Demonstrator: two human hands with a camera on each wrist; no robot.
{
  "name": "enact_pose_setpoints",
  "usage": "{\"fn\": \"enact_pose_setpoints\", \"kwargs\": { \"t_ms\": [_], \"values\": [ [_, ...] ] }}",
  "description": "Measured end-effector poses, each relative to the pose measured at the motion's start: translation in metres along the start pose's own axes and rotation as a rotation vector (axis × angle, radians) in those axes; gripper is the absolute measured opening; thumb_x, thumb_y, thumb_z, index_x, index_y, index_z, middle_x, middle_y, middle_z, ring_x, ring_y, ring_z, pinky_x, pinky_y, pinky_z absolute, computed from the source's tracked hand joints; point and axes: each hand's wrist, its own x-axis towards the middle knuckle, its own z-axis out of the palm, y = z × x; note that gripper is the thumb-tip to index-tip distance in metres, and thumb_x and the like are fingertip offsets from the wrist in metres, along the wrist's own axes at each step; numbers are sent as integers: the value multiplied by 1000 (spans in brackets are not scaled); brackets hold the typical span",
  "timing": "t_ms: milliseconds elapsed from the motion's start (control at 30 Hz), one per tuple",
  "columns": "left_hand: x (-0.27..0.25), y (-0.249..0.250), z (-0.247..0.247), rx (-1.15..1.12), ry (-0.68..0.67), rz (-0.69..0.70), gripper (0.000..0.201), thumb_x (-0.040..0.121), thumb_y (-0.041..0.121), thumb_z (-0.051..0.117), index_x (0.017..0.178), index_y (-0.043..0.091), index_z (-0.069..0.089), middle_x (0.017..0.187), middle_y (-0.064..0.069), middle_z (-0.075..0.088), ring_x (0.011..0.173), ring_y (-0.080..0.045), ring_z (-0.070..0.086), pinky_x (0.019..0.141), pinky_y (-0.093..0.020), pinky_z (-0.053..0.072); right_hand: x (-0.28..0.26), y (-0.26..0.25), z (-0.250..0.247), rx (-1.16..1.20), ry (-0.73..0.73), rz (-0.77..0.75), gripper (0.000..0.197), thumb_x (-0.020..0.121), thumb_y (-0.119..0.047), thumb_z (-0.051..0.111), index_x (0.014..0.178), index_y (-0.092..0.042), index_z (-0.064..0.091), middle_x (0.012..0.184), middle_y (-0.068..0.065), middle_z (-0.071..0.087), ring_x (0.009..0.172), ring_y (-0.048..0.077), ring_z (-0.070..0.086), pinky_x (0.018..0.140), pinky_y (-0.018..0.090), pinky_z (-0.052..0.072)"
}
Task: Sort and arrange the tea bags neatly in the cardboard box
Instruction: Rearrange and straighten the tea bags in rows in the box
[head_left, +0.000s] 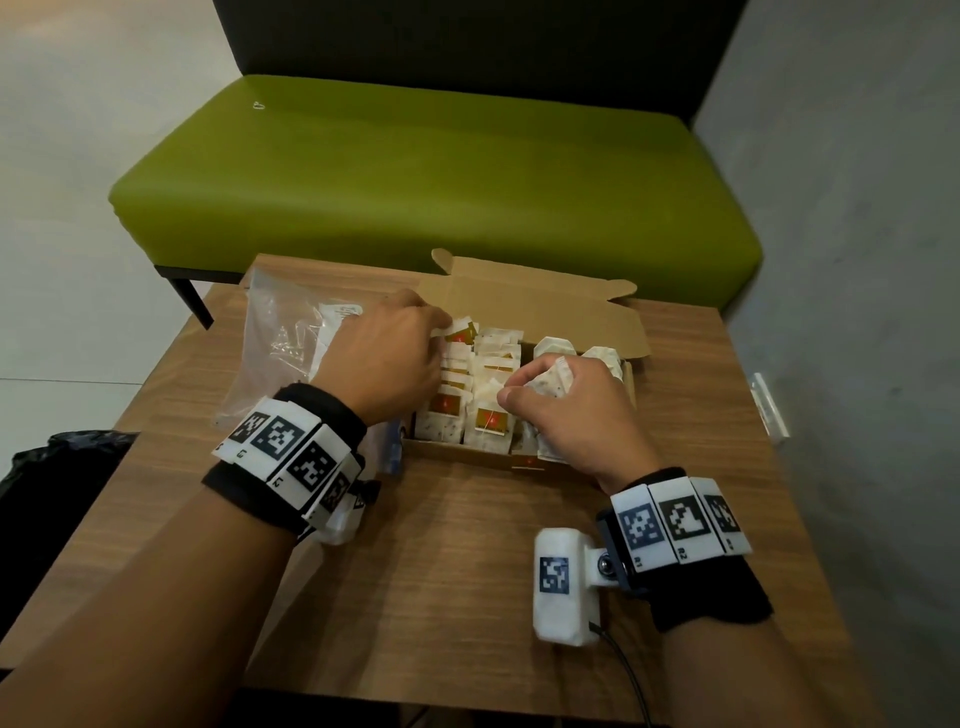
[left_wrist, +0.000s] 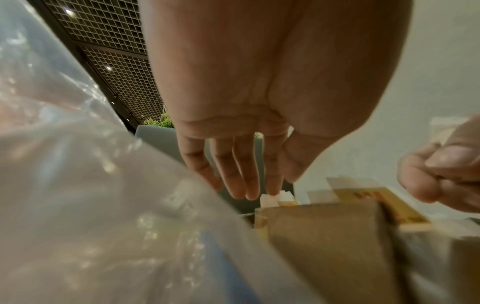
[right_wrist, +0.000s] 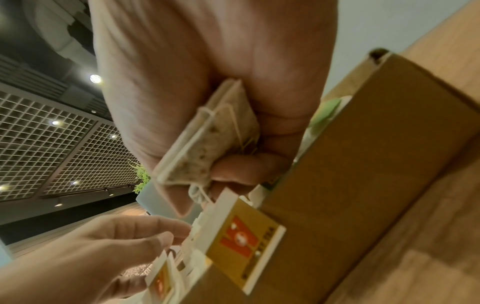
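Note:
An open cardboard box (head_left: 587, 317) stands on the wooden table, filled with rows of upright tea bags (head_left: 491, 364) that carry yellow and red tags. My left hand (head_left: 389, 358) reaches over the left row, its straight fingers (left_wrist: 241, 181) touching the tops of the bags at the far left end. My right hand (head_left: 566, 410) hovers over the box's right half and grips a tagless tea bag (right_wrist: 210, 139) with its string in the fist. A tagged bag (right_wrist: 244, 238) stands just below that fist, against the box wall (right_wrist: 363, 164).
A clear plastic bag (head_left: 285, 343) with more tea bags lies left of the box, under my left forearm. A green bench (head_left: 441, 171) stands behind the table (head_left: 457, 571). A black bin bag (head_left: 52, 478) is at the left. A grey wall runs along the right.

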Motion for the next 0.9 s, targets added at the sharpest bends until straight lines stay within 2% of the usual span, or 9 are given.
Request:
{"fn": "enact_pose_setpoints", "kwargs": {
  "t_ms": [133, 267, 367, 433, 533, 633, 733, 900],
  "values": [
    [3, -2, 1, 4, 75, -30, 28, 97, 21, 52, 122, 17, 65, 121, -8, 60, 103, -27, 60, 83, -43, 55, -2, 0, -1, -9, -8, -6, 6, 86, -33, 76, 89, -28, 73, 93, -19, 67, 92, 1, 61, 76, 26, 53],
    [8, -4, 4, 12, 94, -60, 17, 94, 17, 59, 107, 20, 70, 109, -5, 62, 94, -24, 61, 76, -44, 56, -2, 0, -2, 3, -1, 2, 8, 85, -33, 77, 88, -27, 74, 92, -16, 69, 90, 2, 63, 77, 30, 55],
    [13, -1, 6, 6, 126, -71, 15, 93, 16, 60, 103, 21, 71, 105, -3, 63, 91, -23, 61, 72, -39, 54, -2, 1, -2, -6, 9, 7, 9, 85, -35, 76, 89, -28, 73, 94, -13, 71, 92, 4, 64, 77, 30, 54],
    [16, 0, 7, -2, 133, -64, 15, 93, 16, 60, 102, 21, 71, 105, -4, 64, 90, -23, 62, 72, -38, 54, -1, 2, -2, -12, 15, 11, 10, 85, -37, 76, 90, -28, 73, 98, -11, 71, 95, 6, 64, 78, 30, 54],
    [20, 2, 8, -15, 136, -64, 16, 93, 17, 59, 103, 21, 72, 106, -4, 64, 92, -24, 61, 72, -37, 52, -1, 5, -2, -15, 9, 17, 9, 86, -36, 75, 90, -28, 72, 97, -11, 71, 92, 4, 63, 68, 23, 47],
    [22, 9, 9, -7, 94, -58, 20, 96, 22, 57, 110, 22, 70, 112, -3, 59, 97, -26, 60, 73, -38, 51, -1, 6, -1, -26, -9, 1, 7, 87, -34, 75, 89, -29, 71, 97, -11, 71, 94, 6, 65, 66, 20, 44],
    [20, 13, 10, 31, 61, -44, 24, 96, 23, 54, 116, 21, 68, 116, -4, 57, 99, -27, 60, 70, -35, 48, -3, 3, 1, -41, -48, -21, 8, 84, -34, 78, 88, -29, 72, 87, -12, 70, 85, 6, 66, 63, 19, 43],
    [18, 12, 7, 8, 78, -54, 24, 98, 22, 50, 112, 21, 70, 111, -4, 60, 96, -26, 61, 73, -37, 51, -7, -2, 1, -123, -155, -68, 12, 77, -32, 86, 82, -29, 75, 77, -14, 69, 68, -2, 62, 55, 13, 43]
  ]
}}
